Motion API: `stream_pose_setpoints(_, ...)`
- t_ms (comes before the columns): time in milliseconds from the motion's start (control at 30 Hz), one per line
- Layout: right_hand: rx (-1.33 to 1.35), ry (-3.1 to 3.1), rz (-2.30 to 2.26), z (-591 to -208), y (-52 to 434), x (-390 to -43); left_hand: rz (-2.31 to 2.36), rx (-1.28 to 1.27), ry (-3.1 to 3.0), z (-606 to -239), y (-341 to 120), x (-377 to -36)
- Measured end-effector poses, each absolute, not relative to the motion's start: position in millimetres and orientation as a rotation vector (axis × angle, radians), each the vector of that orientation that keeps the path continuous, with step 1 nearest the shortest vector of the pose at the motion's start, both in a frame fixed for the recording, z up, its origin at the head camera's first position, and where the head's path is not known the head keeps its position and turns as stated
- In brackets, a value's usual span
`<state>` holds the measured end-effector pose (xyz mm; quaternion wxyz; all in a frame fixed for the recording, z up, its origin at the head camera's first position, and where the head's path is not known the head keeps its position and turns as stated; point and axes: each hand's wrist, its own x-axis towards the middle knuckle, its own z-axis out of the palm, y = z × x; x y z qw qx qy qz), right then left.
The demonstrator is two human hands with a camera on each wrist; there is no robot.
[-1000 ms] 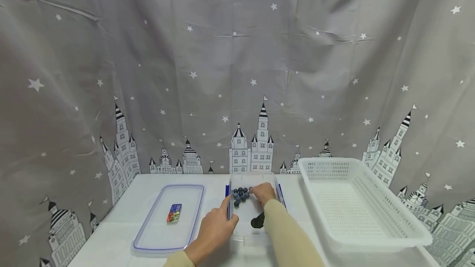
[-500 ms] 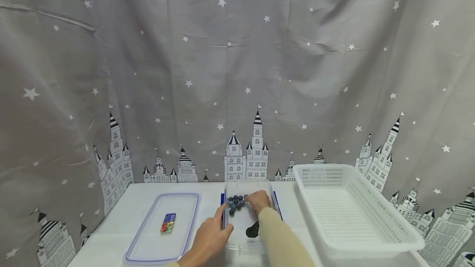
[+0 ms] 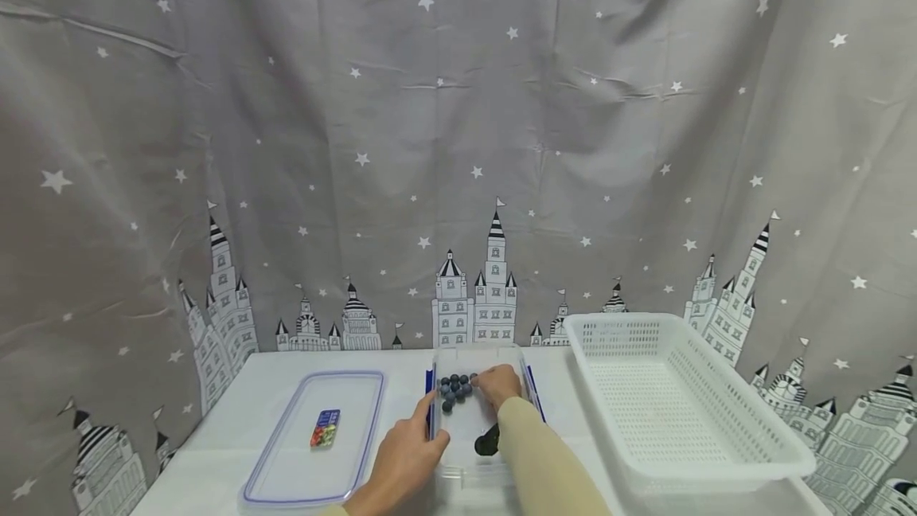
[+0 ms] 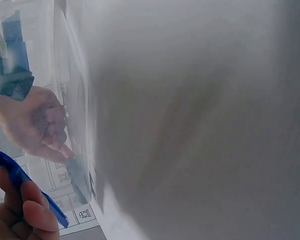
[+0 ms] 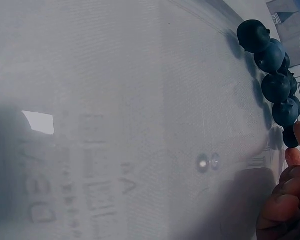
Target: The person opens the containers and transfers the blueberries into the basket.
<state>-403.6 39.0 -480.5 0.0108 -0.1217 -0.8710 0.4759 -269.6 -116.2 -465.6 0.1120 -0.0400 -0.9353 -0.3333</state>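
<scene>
Right hand (image 3: 499, 383) hides some blueberries (image 3: 454, 388) — grip unclear.

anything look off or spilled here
Nothing spilled. The blueberries sit clustered inside the clear container; its lid lies flat beside it. One oddity: a small dark object lies alone in the container, apart from the berries; I cannot tell what it is.
</scene>
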Motion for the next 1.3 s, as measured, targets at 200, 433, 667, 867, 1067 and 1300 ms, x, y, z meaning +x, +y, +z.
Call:
stream_pose_setpoints(200,-0.344,-2.708,1.429,-482,46,-403,-0.977,-0.162,-2.737,-467,-113,-270)
stream_pose_setpoints(433,-0.304,-2.710,1.411,-485,45,-405,-0.992,-0.160,-2.742,-467,-114,-268)
stream_pose_setpoints(667,-0.334,-2.728,1.415,-491,38,-405,-0.993,-0.149,-2.722,-472,-117,-263)
stream_pose_setpoints(867,-0.357,-2.731,1.408,-491,36,-405,-1.040,-0.158,-2.702,-476,-117,-264)
stream_pose_setpoints(1067,-0.329,-2.735,1.391,-486,37,-405,-1.069,-0.165,-2.683,-476,-117,-266)
stream_pose_setpoints(1300,-0.301,-2.734,1.348,-480,39,-406,-1.069,-0.188,-2.672,-474,-117,-268)
